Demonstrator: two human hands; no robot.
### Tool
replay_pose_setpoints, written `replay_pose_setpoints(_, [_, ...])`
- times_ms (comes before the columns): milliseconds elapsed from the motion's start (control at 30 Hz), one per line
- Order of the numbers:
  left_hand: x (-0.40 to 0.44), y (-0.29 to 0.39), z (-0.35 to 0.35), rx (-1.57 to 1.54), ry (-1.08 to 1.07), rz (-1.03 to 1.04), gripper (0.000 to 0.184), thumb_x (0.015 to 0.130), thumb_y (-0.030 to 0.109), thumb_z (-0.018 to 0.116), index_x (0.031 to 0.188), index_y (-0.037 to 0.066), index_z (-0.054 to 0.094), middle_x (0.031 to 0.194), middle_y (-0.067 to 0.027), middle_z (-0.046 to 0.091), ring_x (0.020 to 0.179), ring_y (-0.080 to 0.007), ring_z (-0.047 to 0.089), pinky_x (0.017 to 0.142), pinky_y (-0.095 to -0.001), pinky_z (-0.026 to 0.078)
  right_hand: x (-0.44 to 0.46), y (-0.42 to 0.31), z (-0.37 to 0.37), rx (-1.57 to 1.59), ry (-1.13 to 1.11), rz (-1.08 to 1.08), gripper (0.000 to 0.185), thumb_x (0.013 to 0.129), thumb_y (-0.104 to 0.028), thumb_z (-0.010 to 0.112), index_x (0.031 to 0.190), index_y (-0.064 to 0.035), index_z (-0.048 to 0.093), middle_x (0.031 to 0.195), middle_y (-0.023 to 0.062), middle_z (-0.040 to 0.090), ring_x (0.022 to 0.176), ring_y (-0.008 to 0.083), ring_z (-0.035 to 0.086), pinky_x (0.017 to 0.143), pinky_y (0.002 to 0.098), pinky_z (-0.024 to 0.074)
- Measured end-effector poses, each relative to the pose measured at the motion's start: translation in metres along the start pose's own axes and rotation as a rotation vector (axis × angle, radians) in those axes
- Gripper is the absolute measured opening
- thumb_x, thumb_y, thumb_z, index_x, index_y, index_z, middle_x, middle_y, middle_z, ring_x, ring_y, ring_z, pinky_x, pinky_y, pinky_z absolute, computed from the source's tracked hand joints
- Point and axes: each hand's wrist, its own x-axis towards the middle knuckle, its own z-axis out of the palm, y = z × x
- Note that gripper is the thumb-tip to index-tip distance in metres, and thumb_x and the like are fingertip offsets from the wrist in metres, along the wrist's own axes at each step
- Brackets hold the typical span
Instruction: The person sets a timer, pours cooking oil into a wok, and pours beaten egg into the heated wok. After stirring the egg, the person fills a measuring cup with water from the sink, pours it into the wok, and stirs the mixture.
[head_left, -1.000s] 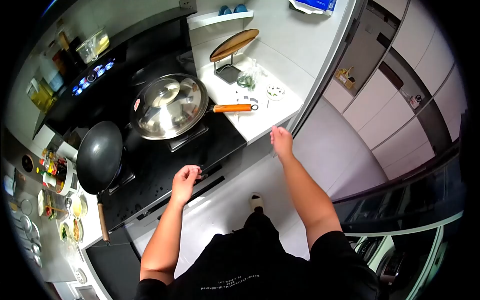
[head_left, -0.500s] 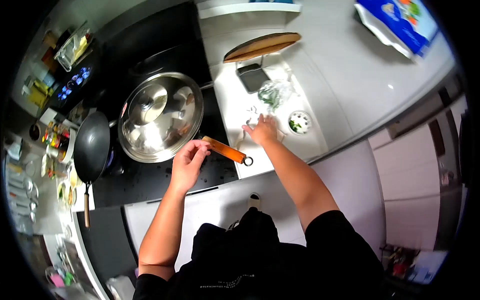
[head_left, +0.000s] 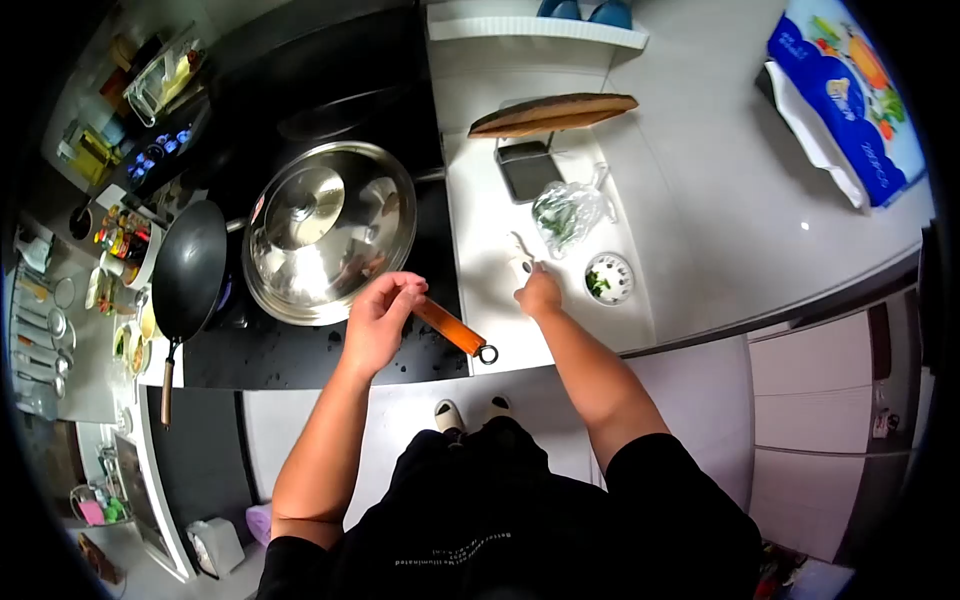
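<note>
My left hand (head_left: 382, 322) has its fingers drawn together in a pinch beside the lidded pan's orange wooden handle (head_left: 450, 327). Whether anything is between the fingertips does not show. A shiny domed steel lid (head_left: 325, 235) covers the pan just beyond it. Over the white counter, my right hand (head_left: 542, 294) is closed on a slim white tool (head_left: 521, 262) with a dark spot on it; its kind is not clear. Close by are a clear plastic bag of greens (head_left: 568, 217) and a small white strainer-like dish (head_left: 620, 279) with chopped greens (head_left: 598, 284).
A black wok (head_left: 188, 275) sits on the left burner, its handle jutting toward me. A wooden cutting board (head_left: 553, 114) stands at the back. Farther right lies a blue and white package (head_left: 850, 100). Condiment bottles (head_left: 125, 240) line the far left.
My right hand, earlier spread over the white counter, has closed around the white tool. My left hand keeps its pinch near the wooden handle. The camera view has shifted slightly.
</note>
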Motion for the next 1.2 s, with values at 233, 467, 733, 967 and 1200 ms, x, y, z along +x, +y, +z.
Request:
replay_pose_setpoints(233, [0.039, 0.004, 0.022, 0.083, -0.136, -0.086, 0.041, 0.094, 0.032, 0.053, 0.122, 0.001, 0.052, 0.110, -0.0047, 0.060, 0.100, -0.0140, 0.055, 0.088, -0.0291, 0.043, -0.057, -0.052, -0.094, 0.943, 0.288, -0.552, 0.066, 0.073, -0.005, 0.068, 0.133, 0.0029, 0.042, 0.117, 0.0175, 0.060, 0.105, 0.0207, 0.059, 0.086, 0.0284, 0.0462])
replay_pose_setpoints(467, [0.048, 0.035, 0.055, -0.274, -0.365, 0.031, 0.050, 0.093, 0.031, 0.055, 0.133, 0.004, 0.041, 0.119, -0.0074, 0.054, 0.105, -0.0152, 0.053, 0.093, -0.0310, 0.042, -0.153, -0.119, -0.133, 1.342, 0.064, -0.709, 0.061, 0.081, 0.006, 0.060, 0.137, 0.0011, 0.037, 0.119, 0.0104, 0.056, 0.109, 0.0167, 0.054, 0.091, 0.0305, 0.0454])
replay_pose_setpoints(733, [0.050, 0.043, 0.029, -0.285, -0.379, 0.093, 0.042, 0.085, 0.017, 0.065, 0.122, 0.002, 0.051, 0.105, -0.0050, 0.059, 0.098, -0.0135, 0.055, 0.087, -0.0286, 0.045, -0.163, -0.124, -0.139, 1.452, -0.258, -0.684, 0.042, 0.093, -0.001, 0.048, 0.135, 0.0028, 0.040, 0.121, 0.0066, 0.054, 0.107, 0.0107, 0.052, 0.092, 0.0241, 0.0412])
replay_pose_setpoints(967, [0.046, 0.050, 0.005, -0.339, -0.092, 0.109, 0.016, 0.080, 0.000, 0.059, 0.095, 0.000, 0.053, 0.084, -0.0105, 0.063, 0.072, -0.0168, 0.062, 0.067, -0.0293, 0.052, -0.154, -0.139, -0.171, 0.351, 0.654, -1.037, 0.021, 0.078, -0.001, 0.061, 0.098, -0.0034, 0.066, 0.080, 0.0104, 0.064, 0.072, 0.0265, 0.060, 0.064, 0.0325, 0.0472])
replay_pose_setpoints(1200, [0.032, 0.062, 0.014, -0.074, -0.015, 0.388, 0.024, 0.081, 0.005, 0.061, 0.105, 0.002, 0.060, 0.088, -0.0018, 0.063, 0.079, -0.0089, 0.058, 0.069, -0.0249, 0.048, -0.179, -0.178, -0.162, 0.695, 0.709, -0.988, 0.043, 0.075, 0.002, 0.062, 0.118, 0.0006, 0.059, 0.095, 0.0127, 0.060, 0.080, 0.0226, 0.061, 0.074, 0.0311, 0.0486])
